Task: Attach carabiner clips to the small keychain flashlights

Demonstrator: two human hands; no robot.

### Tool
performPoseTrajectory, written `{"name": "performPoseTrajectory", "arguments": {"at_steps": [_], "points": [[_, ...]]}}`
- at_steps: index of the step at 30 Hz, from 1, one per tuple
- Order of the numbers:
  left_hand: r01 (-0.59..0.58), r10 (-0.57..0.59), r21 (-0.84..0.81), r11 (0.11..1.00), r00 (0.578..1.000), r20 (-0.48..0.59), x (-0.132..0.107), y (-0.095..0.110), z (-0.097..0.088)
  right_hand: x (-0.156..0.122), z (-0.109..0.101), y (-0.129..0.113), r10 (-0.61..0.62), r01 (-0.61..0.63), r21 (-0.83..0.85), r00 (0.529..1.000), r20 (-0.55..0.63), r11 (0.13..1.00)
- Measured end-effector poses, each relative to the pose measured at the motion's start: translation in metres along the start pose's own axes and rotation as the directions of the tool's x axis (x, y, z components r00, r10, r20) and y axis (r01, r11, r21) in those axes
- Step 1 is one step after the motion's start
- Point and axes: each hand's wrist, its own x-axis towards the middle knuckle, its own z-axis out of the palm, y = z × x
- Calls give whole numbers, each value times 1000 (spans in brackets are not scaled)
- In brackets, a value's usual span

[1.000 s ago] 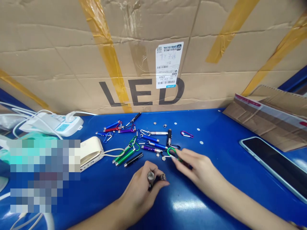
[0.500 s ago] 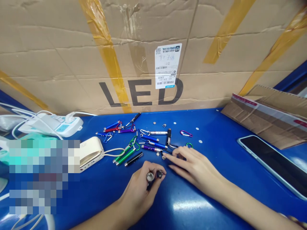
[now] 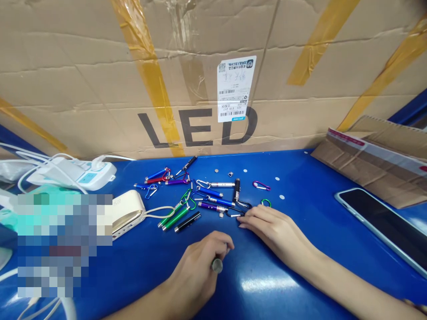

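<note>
One keychain light (image 3: 217,266) sits in the left hand (image 3: 195,278).

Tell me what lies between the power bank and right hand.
Head view: two green keychain lights and a black one, between the power bank and the right hand.

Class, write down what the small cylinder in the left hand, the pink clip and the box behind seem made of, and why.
The small cylinder looks like metal, its end bright silver; the left hand hides the rest. The pink clip seems coated metal, thin and glossy. The box is corrugated cardboard, creased and brown.
</note>
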Motion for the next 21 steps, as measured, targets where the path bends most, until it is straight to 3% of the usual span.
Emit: {"name": "performPoseTrajectory", "arguments": {"at_steps": [5, 9, 13, 21], "points": [[39, -47, 69, 997, 993, 111, 7, 13, -5, -1, -6, -13, 27, 14, 241, 985, -168, 971], [-12, -29, 191, 982, 977, 212, 7, 14, -5, 0, -14, -38, 56, 85, 450, 955, -292, 889], [-84, 26, 209, 974, 964, 266, 7, 13, -5, -1, -13, -51, -44, 182, 448, 953, -300, 876], [-103, 41, 211, 972, 959, 279, 10, 14, -6, -6, -7, -48, -112, 225, 381, 949, -296, 897]]}}
